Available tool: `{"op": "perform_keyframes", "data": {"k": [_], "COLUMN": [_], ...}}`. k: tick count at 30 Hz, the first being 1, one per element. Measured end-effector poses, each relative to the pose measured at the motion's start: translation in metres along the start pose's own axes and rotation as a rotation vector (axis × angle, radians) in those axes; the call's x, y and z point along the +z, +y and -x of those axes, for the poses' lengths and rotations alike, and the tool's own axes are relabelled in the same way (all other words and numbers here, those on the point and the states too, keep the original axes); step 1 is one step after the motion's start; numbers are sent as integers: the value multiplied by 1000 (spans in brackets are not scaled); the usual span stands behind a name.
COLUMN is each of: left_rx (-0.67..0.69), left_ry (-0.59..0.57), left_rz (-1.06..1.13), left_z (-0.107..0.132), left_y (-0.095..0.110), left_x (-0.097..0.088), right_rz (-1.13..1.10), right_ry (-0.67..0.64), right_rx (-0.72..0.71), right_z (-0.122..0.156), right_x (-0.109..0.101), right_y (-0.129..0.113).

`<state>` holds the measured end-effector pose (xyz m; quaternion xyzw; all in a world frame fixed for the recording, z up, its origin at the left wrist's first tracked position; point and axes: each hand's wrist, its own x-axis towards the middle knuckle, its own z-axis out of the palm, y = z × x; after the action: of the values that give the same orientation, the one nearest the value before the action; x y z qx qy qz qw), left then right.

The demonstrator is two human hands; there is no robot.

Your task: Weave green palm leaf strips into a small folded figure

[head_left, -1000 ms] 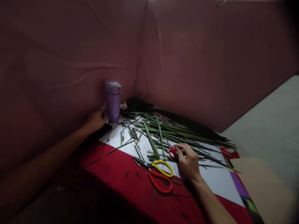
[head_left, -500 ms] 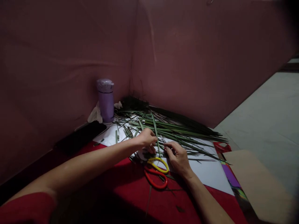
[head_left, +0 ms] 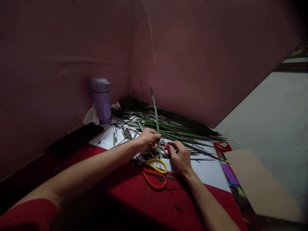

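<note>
While pinching an upright green strip (head_left: pixel 156 117) over white paper (head_left: pixel 207 173) with the left hand (head_left: pixel 148 138), could easily nick that hand with the small red-handled scissors (head_left: pixel 165 145), through aiming them so close in dim light. Has a narrow left grip on the strip, a closed right hand (head_left: pixel 181 157) around the scissors' handle end. Just nearer, larger yellow-and-red scissors (head_left: pixel 155 171); beyond, loose leaves (head_left: pixel 179 130); off left, a purple bottle (head_left: pixel 103 104).

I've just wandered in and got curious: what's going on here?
A person's left hand pinches a long green leaf, its tip pointing up. The right hand holds small red-handled scissors close beside it. More leaves lie strewn over a white sheet. Larger scissors rest nearer the person, and a purple bottle stands at the back left.
</note>
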<state>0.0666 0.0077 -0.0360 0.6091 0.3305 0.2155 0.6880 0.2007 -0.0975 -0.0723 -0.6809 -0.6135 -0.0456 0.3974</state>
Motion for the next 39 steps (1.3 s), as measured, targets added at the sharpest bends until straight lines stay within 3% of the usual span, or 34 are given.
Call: {"op": "perform_keyframes", "data": {"k": [3, 6, 10, 15, 20, 24, 27, 33, 39], "left_rx": [108, 126, 108, 54, 89, 147, 174, 176, 227], "left_ry": [-3, -28, -70, -32, 23, 43, 54, 45, 48], "left_rz": [82, 161, 286, 293, 317, 347, 378, 324, 259], "left_z": [2, 0, 2, 4, 3, 3, 5, 9, 11], "left_y": [-5, -12, -11, -7, -9, -6, -3, -1, -3], "left_x": [-7, -15, -21, -26, -30, -30, -29, -23, -17], "right_rz": [173, 296, 324, 275, -14, -508, -732, -927, -916], "right_ry": [-34, -106, -169, -142, -110, -244, -324, -263, -223], "right_rx": [18, 30, 58, 82, 180, 303, 409, 506, 484], "right_z": [0, 0, 0, -2, -2, -3, -3, 3, 3], "right_x": [-2, -2, -3, -6, -10, -9, -6, 2, 0], "right_y": [1, 3, 7, 3, -10, -20, -24, -28, -33]}}
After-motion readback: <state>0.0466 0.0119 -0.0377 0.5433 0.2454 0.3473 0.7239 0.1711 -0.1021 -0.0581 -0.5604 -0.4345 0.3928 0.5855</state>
